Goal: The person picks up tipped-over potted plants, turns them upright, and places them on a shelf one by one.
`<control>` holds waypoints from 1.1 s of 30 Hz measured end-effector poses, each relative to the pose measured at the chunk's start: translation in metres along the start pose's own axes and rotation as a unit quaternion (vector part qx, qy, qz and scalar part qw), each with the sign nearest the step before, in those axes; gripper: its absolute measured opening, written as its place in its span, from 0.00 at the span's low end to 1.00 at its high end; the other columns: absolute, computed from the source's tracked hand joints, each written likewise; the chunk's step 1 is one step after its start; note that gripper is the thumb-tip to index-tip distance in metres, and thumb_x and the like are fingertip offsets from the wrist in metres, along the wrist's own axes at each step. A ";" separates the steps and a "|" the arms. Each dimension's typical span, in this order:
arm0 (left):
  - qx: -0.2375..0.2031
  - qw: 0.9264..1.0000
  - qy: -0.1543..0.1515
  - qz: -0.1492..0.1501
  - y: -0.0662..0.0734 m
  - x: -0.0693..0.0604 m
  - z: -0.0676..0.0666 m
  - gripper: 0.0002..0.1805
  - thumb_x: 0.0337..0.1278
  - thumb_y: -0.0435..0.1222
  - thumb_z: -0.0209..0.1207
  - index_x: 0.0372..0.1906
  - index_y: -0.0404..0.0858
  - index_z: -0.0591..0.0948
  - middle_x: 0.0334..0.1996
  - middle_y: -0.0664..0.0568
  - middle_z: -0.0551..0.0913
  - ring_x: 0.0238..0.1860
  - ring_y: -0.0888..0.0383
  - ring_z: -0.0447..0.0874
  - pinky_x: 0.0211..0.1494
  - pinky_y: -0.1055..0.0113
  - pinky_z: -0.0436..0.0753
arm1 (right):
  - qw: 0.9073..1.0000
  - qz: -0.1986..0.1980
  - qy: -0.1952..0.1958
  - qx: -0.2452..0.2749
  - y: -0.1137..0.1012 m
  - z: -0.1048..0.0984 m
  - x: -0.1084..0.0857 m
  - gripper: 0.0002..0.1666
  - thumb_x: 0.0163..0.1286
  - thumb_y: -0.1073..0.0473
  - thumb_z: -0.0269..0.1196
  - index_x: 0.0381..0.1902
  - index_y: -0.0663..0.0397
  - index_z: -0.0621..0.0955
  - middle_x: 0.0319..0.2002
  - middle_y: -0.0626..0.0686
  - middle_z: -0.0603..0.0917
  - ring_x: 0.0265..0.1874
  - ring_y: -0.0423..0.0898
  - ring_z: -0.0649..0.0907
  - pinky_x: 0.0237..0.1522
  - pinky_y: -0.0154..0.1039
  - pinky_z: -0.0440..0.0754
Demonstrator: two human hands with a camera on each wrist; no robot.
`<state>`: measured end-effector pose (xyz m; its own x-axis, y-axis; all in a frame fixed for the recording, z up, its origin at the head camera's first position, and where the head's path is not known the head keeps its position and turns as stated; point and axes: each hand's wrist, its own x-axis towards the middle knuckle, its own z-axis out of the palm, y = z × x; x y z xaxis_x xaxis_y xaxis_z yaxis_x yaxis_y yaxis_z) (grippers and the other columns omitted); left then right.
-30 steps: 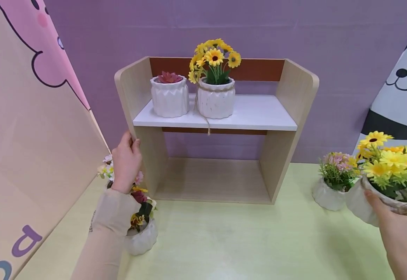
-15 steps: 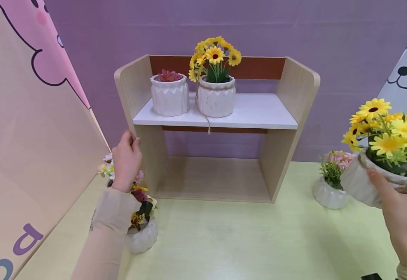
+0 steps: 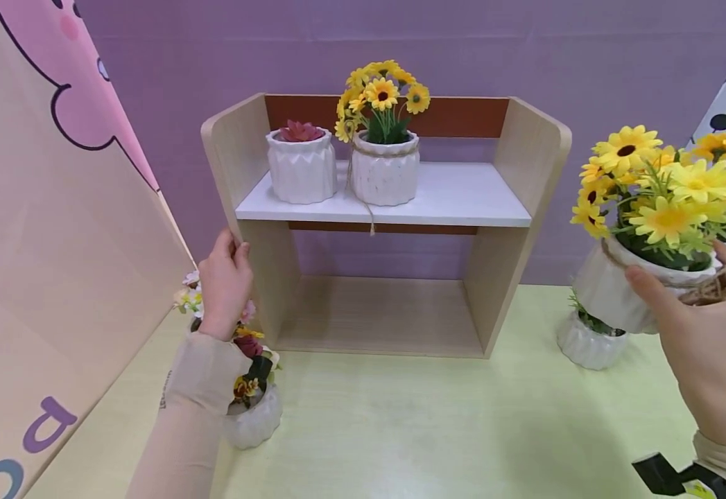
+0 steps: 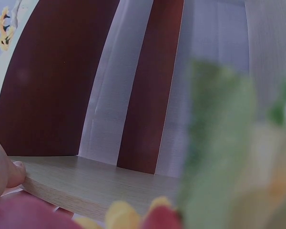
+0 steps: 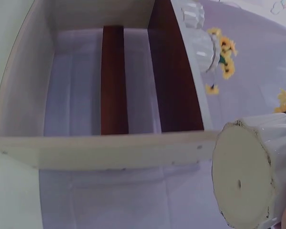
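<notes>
A wooden shelf unit (image 3: 525,166) has a white upper board (image 3: 462,194). On that board stand a white pot with a red succulent (image 3: 302,166) and a twine-tied pot of yellow flowers (image 3: 385,170). My left hand (image 3: 225,287) grips the front edge of the unit's left side panel; its fingertips show in the left wrist view, on the panel (image 4: 86,179). At the right my right hand (image 3: 709,339) holds a white pot of yellow flowers (image 3: 618,287) off the table, tilted; its underside faces the right wrist camera, and the pot (image 5: 243,176) is right of the unit.
Behind and below the held pot stands another white pot (image 3: 590,343) on the pale green table (image 3: 400,430). Potted flowers (image 3: 253,416) stand beside my left forearm, close to the unit. A purple cloth (image 3: 462,41) hangs behind; a printed panel (image 3: 88,277) is at the left.
My right hand has raised the pot of yellow flowers and moved it left, toward the unit; it now covers the flowers of the pot behind. My left hand has stayed on the side panel.
</notes>
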<state>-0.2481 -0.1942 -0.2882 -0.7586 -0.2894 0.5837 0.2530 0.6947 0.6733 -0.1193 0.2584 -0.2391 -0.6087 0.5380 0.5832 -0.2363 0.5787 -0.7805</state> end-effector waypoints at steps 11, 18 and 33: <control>0.004 1.000 -0.002 0.003 -0.001 0.001 -0.001 0.12 0.66 0.36 0.46 0.45 0.32 0.72 0.34 0.38 0.80 0.24 0.46 0.74 0.28 0.62 0.70 | 0.992 -0.014 -0.035 0.117 -0.032 0.016 0.005 0.33 0.51 0.69 0.66 0.56 0.50 0.71 0.48 0.46 0.76 0.42 0.37 0.77 0.36 0.19 0.74; 0.004 1.000 0.002 0.006 -0.001 0.000 -0.002 0.11 0.65 0.35 0.46 0.45 0.32 0.73 0.34 0.37 0.81 0.23 0.46 0.74 0.28 0.61 0.71 | 0.988 -0.022 -0.058 0.142 -0.045 0.029 0.006 0.32 0.49 0.69 0.67 0.52 0.49 0.72 0.46 0.46 0.77 0.38 0.38 0.78 0.34 0.19 0.75; -0.008 1.000 -0.018 -0.005 -0.002 -0.001 -0.003 0.14 0.66 0.36 0.45 0.50 0.33 0.71 0.41 0.37 0.81 0.29 0.45 0.77 0.32 0.57 0.76 | 0.987 -0.057 -0.100 0.108 -0.067 0.055 0.011 0.30 0.51 0.60 0.69 0.53 0.49 0.73 0.43 0.42 0.76 0.34 0.37 0.75 0.31 0.20 0.74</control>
<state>-0.2462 -0.1970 -0.2883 -0.7818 -0.2718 0.5611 0.2556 0.6812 0.6860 -0.1521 0.1913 -0.1925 -0.7015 0.3323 0.6304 -0.4546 0.4726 -0.7550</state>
